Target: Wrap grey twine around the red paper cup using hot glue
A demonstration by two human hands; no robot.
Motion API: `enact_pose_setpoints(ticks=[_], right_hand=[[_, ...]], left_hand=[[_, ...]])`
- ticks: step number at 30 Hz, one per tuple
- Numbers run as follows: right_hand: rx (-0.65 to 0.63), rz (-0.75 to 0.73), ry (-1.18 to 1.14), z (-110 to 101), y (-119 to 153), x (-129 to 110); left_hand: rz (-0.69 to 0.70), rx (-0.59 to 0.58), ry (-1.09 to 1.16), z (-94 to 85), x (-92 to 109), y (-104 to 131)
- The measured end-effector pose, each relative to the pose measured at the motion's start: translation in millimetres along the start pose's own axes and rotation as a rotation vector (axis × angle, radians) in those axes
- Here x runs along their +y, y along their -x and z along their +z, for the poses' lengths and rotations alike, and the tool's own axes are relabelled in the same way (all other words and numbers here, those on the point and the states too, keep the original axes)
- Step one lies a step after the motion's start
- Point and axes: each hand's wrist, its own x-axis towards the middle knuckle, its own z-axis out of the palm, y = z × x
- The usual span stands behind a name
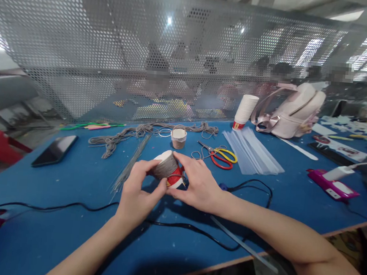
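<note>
Between my two hands a paper cup (167, 168) is held tilted above the blue table. Grey cord is wound round much of its wall, and a red and white printed part shows below the cord. My left hand (141, 189) grips it from the left with thumb and fingers. On the other side my right hand (199, 182) is closed round it, fingertips at the top and thumb below. Just beyond stands a small brown pot-like cup (178, 139) with a pale top. Scissors (222, 156) with red and yellow handles lie to the right.
Grey cord bundles (133, 132) and thin wires (132, 165) lie behind and left, near a phone (55, 150). Clear plastic strips (252, 153), stacked paper cups (246, 110) and a backpack (295, 114) occupy the right. A black cable (192, 228) crosses the front; a perforated metal screen (113, 55) stands behind.
</note>
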Motion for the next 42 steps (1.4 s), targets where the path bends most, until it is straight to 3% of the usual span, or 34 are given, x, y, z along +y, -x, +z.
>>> enact_pose_setpoints(ticks=[7,20,28,33,38,42], right_hand=[[0.032,0.055,-0.119,-10,-4,-4],[0.056,0.141,-0.129,-10,-7,-2],[0.042,0.116,-0.193,-18,-8,-1],[-0.068,0.186,-0.182,-17,-10,-3],[-0.173,0.365,-0.394,-17,-13,-1],[-0.218,0.423,-0.479,-21,-16,-1]], left_hand=[[-0.061,-0.004,0.053,-0.5,0,0],[-0.012,-0.074,0.036,-0.2,3,-1],[-0.119,0.006,0.115,1.5,-7,1],[-0.132,0.036,0.109,-1.1,-11,0],[-0.124,0.042,0.062,-2.1,-11,-1],[-0.113,0.027,0.042,-3.1,-9,-1]])
